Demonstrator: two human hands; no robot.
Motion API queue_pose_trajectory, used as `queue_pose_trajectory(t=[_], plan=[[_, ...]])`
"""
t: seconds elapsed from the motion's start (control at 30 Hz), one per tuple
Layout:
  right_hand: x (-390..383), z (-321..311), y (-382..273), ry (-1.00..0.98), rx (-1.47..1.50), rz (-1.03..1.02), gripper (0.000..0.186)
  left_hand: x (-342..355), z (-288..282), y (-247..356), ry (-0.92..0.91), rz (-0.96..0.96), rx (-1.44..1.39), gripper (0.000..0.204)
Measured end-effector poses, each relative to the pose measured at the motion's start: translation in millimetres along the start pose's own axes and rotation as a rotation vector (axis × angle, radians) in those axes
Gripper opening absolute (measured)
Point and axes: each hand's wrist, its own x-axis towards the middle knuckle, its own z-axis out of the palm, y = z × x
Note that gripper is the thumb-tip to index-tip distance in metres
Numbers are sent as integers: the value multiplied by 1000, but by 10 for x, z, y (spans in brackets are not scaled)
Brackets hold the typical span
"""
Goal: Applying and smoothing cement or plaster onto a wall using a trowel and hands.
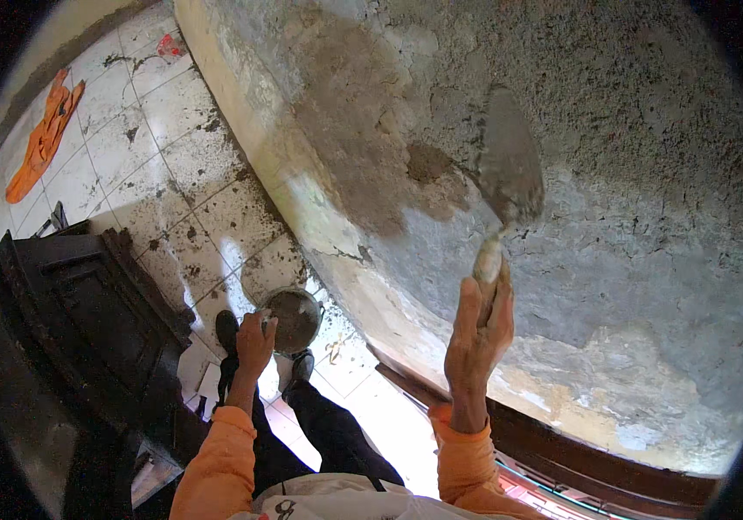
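My right hand [480,325] grips the pale handle of a trowel [510,156], whose cement-coated blade lies against the rough, patchy wall [649,243]. A damp brown patch of mortar [428,165] shows on the wall just left of the blade. Lower left of that, my left hand [257,338] is closed on the rim or handle of a round bucket [293,321] containing grey mortar, above my shoes.
A dark carved wooden piece of furniture [94,321] fills the lower left. The white tiled floor [129,130] is spattered with mortar and holds an orange cloth [42,139] and a small red item [169,45]. A dark wooden edge [580,442] runs along the lower right.
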Motion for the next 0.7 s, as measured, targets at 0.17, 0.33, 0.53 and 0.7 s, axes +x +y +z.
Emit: queue_pose_trajectory(t=[0.17,0.33,0.53,0.7], plan=[[-50,37,77,-99,-5,23,51,-18,63,-53,-10,-17,27,34],[70,113,156,-182,-9,-83,44,12,136,93,-56,4,20,36],[-214,-27,167,-214,-81,-175,41,-28,-38,17,-67,16,117,31],[112,-76,69,-125,-32,-142,39,-23,-108,144,-19,21,56,25]])
